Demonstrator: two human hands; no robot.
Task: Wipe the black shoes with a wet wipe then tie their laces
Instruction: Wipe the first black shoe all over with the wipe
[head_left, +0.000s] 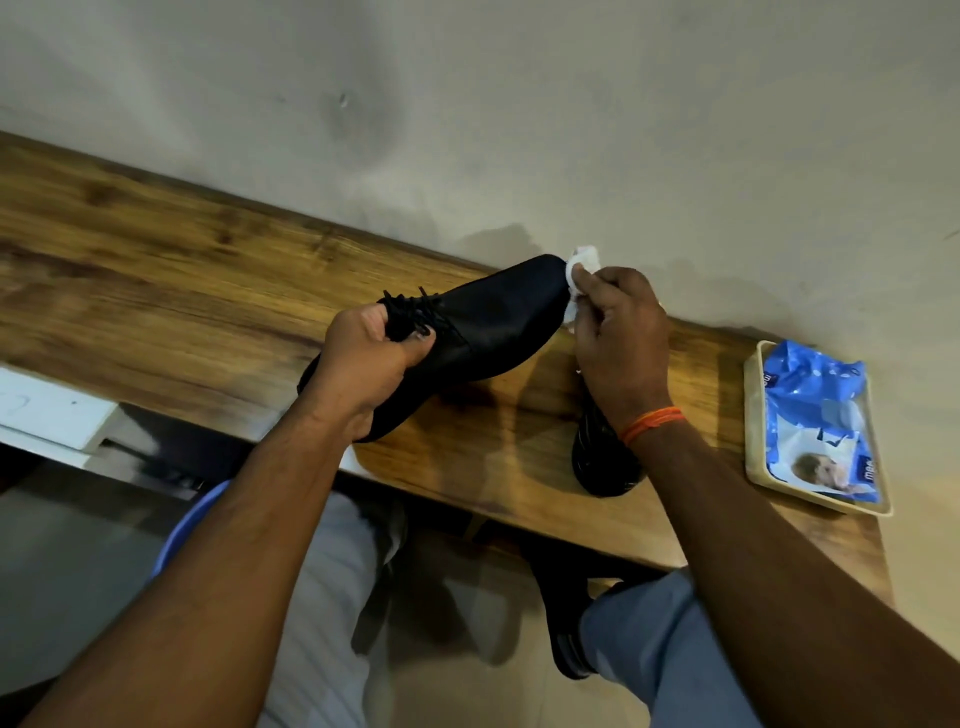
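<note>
A black lace-up shoe (488, 322) is held tilted above the wooden table (156, 270), toe pointing toward the wall. My left hand (363, 364) grips it around the laced opening and heel. My right hand (621, 332) pinches a crumpled white wet wipe (579, 283) against the shoe's toe. The second black shoe (602, 457) lies on the table under my right wrist, mostly hidden by it.
A cream tray (753, 415) at the table's right end holds a blue wet-wipe pack (815, 415). A plain wall runs right behind the table. A white box (47, 410) sits at the left below the table edge. My knees are under the table.
</note>
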